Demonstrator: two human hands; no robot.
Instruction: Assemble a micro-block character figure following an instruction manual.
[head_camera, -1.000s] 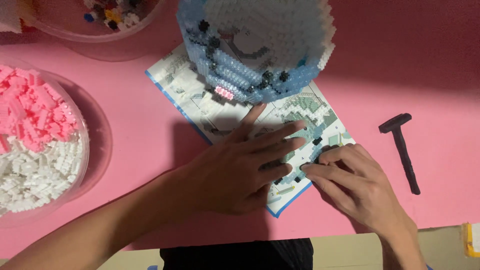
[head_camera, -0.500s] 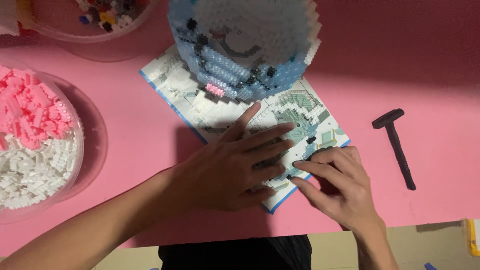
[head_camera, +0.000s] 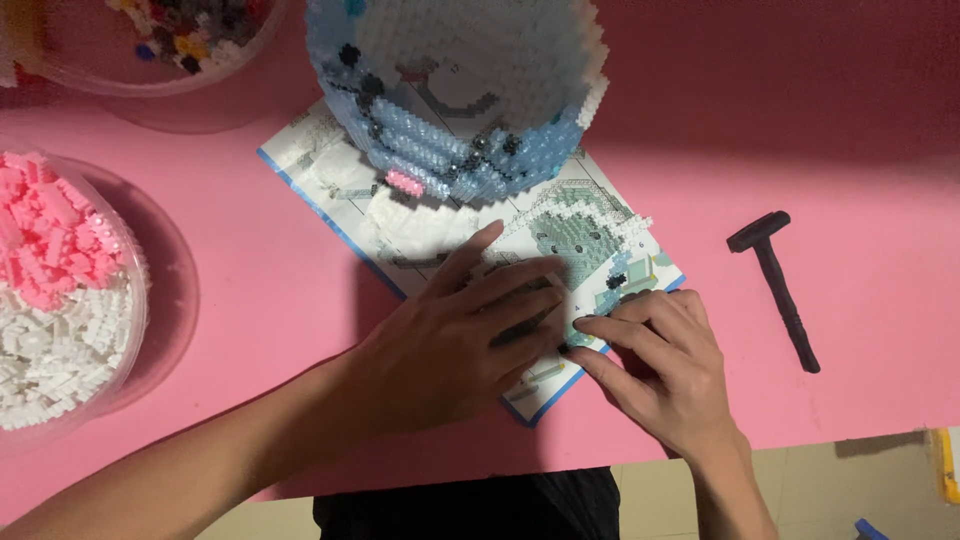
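Pink counter carries an instruction sheet lying at a slant, its upper half pinned under a large blue-and-white model of tiny bricks — so the page stays flat. The left hand lies palm down on the sheet, fingers spread and nearly straight, gripping nothing, weighting the paper. Just beside it the right hand arches, fingertips drawn together on a few small loose bricks near the page's lower corner; whether they pinch one I cannot tell. A black mallet-like tool lies apart at right, and a clear tub of pink and white bricks sits within reach at left.
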